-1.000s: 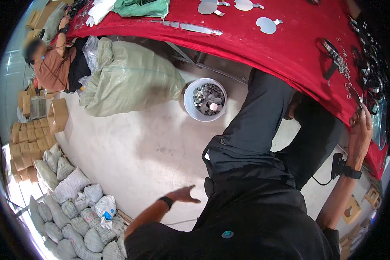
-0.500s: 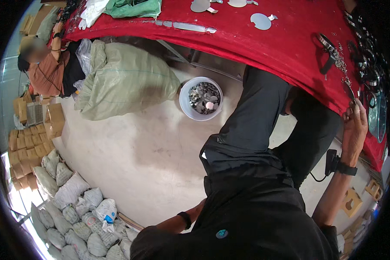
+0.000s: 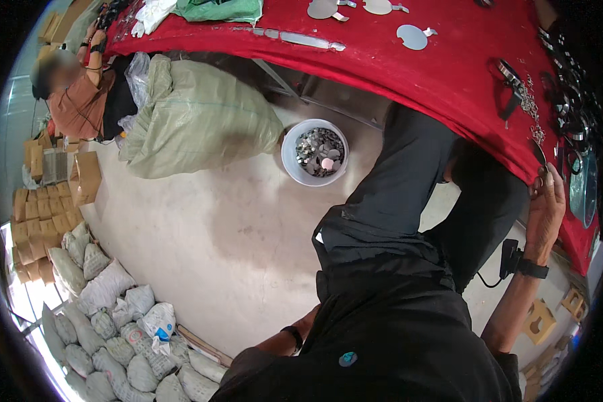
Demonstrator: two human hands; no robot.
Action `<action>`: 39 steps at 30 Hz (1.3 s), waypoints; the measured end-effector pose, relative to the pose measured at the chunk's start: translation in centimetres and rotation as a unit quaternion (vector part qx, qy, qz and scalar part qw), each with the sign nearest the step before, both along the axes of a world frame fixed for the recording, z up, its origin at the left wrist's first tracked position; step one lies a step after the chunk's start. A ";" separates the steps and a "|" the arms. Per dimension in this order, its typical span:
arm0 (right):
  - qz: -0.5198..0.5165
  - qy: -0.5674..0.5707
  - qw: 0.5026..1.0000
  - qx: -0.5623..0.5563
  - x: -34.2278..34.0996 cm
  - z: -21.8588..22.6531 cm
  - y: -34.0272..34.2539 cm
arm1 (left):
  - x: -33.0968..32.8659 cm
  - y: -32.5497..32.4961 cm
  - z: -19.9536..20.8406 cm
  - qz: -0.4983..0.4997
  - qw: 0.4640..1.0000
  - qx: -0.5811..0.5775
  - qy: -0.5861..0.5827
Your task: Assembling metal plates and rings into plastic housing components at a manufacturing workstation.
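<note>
At the red table's right edge, my right hand is closed, its fingertips pinching a thin dark piece seen nearly edge-on; its exact kind is unclear. Just beyond the fingers lie small metal links and a metal ring with a black strap. A heap of black straps with shiny metal parts runs along the right side. Flat silver discs with tabs, one of them a pale disc, lie farther off. My left hand is by my hip, its fingers hidden behind my dark clothing.
A white bucket of metal pieces stands on the floor beside a large woven sack. Filled bags and cardboard boxes line the left. Another person works at the table's far left.
The view has shifted slightly. My right hand stays at the table edge with the thin piece. The other person's arms have moved, and both hands now show near the table.
</note>
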State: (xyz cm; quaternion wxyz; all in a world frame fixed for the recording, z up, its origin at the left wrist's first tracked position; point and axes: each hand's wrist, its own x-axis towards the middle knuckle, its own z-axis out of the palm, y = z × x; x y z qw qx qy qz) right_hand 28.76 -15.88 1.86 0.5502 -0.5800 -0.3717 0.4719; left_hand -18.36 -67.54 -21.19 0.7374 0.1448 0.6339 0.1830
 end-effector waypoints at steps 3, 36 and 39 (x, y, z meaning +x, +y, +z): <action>-0.007 0.007 1.000 0.000 0.5 0.2 -0.4 | -1.5 0.2 2.5 0.039 0.999 -0.007 -0.022; -0.029 0.009 1.000 -0.005 -3.9 -0.4 -1.5 | -5.5 -7.0 3.9 0.087 0.992 -0.072 -0.059; -0.030 0.014 0.999 -0.001 -3.6 -0.7 -1.9 | -5.7 -4.4 1.1 0.022 0.995 -0.083 -0.051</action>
